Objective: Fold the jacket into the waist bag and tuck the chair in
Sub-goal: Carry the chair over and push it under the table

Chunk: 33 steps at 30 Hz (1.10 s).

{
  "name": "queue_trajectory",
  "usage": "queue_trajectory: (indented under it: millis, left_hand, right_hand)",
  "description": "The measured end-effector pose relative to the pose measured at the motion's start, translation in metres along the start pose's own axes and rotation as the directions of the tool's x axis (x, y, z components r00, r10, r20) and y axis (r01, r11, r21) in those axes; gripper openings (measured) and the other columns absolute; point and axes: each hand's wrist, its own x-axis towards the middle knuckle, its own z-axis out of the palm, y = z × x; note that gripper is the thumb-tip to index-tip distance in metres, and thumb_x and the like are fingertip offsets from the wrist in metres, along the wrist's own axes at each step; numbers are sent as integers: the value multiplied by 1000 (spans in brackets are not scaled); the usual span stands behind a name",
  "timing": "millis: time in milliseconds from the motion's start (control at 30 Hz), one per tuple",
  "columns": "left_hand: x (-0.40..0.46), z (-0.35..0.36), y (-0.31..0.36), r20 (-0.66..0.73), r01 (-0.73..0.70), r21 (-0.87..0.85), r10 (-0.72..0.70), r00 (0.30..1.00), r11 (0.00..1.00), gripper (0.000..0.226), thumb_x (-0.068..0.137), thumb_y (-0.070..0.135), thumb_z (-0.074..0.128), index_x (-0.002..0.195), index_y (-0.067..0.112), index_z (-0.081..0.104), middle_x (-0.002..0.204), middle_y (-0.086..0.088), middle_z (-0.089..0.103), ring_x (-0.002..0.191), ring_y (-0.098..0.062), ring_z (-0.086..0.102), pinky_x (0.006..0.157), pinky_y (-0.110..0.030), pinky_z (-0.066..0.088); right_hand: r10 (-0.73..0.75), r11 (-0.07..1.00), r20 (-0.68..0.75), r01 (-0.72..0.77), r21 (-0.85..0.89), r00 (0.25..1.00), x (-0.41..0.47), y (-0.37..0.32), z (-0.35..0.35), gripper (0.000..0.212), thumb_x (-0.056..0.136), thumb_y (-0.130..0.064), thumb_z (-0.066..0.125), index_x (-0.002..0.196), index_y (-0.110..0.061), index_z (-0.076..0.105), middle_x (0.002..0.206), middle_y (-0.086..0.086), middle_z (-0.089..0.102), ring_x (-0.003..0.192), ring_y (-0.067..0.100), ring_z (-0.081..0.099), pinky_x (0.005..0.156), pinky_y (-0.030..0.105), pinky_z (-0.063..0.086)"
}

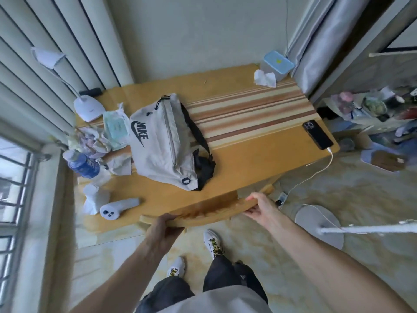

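A light grey Nike waist bag (pixel 161 143) lies zipped and bulging on the wooden table (pixel 259 159), its black strap (pixel 200 154) bunched at its right side. The jacket is not visible. The curved wooden top rail of the chair (pixel 203 212) sits against the table's near edge, with the seat hidden beneath the table. My left hand (pixel 163 229) grips the rail's left part. My right hand (pixel 259 207) grips its right end.
On the table: a white desk lamp (pixel 89 107), a wipes pack (pixel 115 127), a blue bottle (pixel 83 164), crumpled tissues, a white handheld device (pixel 119 207), a tissue box (pixel 277 64), a charging phone (pixel 317 134). A fan base (pixel 320 224) stands on the floor at right.
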Motion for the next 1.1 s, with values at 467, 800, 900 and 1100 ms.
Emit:
queue_trajectory:
  millis: [467,800,900,1100]
  left_hand:
    - [14,58,-59,-147,-35,56,43,988,998,18,93,-7,46,109,-4,53,54,-8,60,61,-22,58,47,-25,56]
    - [13,57,-59,-307,-46,130,84,948,990,4,96,0,59,96,-3,56,87,-19,59,77,-26,63,74,-34,57]
    - [2,50,-59,-260,-83,186,130,957,979,7,95,1,60,95,-6,60,92,-21,64,85,-29,67,96,-41,56]
    - [-32,29,-55,-149,-146,303,198,969,942,10,88,-4,65,97,-9,67,97,-21,69,87,-30,70,66,-26,62]
  right_hand:
    - [113,992,50,-110,-56,992,58,-41,-51,11,93,11,49,97,5,57,107,27,64,109,40,67,105,50,50]
    - [125,992,35,-125,-11,991,47,-41,-46,12,88,10,50,94,0,53,108,26,60,115,41,65,99,48,54]
    - [103,993,-8,-103,-62,995,38,-40,-43,9,91,7,52,96,0,54,106,25,61,111,40,63,108,52,48]
    - [-44,984,-50,34,-174,998,-10,-34,-43,35,95,-4,63,127,4,54,123,25,63,105,34,64,90,41,56]
